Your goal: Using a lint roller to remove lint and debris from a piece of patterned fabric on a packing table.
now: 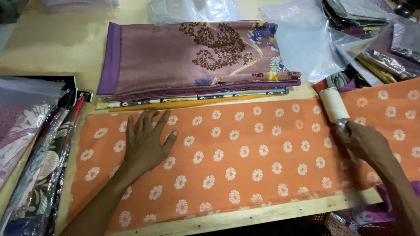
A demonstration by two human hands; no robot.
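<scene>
Pressing the orange cloth [245, 157] flat with the spread, open left hand [146, 142] keeps it taut, so strokes should run away from that palm. The right hand [361, 142] grips a lint roller [334, 105] (handle hidden), its long axis pointing up-left, resting on the cloth's right part.

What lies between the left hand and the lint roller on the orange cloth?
In the head view, only bare orange cloth with white flowers lies between the left hand and the lint roller, which the right hand holds.
</scene>
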